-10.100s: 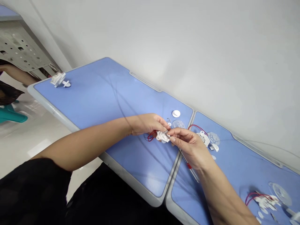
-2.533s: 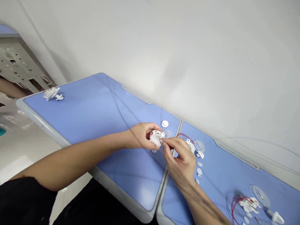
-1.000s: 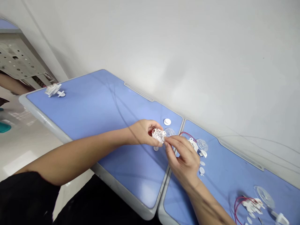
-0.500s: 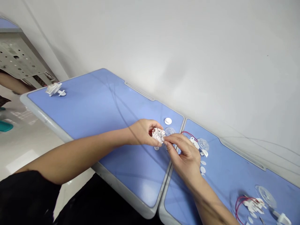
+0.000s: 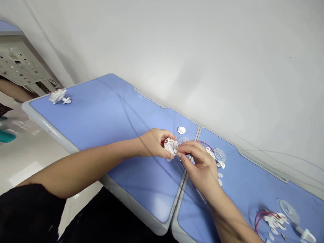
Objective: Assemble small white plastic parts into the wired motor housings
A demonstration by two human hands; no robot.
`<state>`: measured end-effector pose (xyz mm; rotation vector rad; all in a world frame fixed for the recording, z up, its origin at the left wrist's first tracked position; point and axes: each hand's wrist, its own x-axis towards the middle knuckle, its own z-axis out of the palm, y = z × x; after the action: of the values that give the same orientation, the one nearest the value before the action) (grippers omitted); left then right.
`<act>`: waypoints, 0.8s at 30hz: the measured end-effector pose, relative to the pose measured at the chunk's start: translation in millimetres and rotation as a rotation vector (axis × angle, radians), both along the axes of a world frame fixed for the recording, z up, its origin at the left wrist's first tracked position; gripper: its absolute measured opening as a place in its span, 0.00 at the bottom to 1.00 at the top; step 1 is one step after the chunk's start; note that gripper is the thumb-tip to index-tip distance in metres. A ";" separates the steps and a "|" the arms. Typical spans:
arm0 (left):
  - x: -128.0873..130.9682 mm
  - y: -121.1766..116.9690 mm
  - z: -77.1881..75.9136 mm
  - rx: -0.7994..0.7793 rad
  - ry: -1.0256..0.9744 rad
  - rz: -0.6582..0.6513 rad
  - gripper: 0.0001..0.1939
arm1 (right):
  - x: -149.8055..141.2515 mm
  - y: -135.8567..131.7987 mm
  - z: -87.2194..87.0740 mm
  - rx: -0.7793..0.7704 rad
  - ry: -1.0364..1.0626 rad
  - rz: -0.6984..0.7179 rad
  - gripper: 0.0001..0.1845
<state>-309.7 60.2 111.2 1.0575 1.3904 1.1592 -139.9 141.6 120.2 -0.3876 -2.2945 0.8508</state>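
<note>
We're seeing the left hand (image 5: 154, 144) gripping a small white plastic assembly (image 5: 170, 146) above the blue desk (image 5: 101, 111), red wires (image 5: 162, 143) at its far side. The right hand (image 5: 202, 167) is closing on its edge; what it's pinching, we can't tell. We're flagging risks: a slackening grip could drop small pieces, tugging could pull wires loose, and the clear disc (image 5: 182, 140) just beside could get knocked.

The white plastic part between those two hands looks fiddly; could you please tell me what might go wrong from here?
The white plastic part, gripped by the left hand and touched by the right hand, might slip and drop near the seam between the blue tabletops. The right hand could also snag the thin red wire or nudge the small white discs.
</note>
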 end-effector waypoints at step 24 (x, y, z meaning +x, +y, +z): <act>0.9 1.1 5.2 -0.031 -0.099 -0.009 0.28 | 1.2 0.8 5.5 -0.765 -0.039 -0.071 0.08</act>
<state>-308.8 61.4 116.4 0.9710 1.3215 1.1646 -138.7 142.4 125.6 -0.8077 -1.8915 1.6771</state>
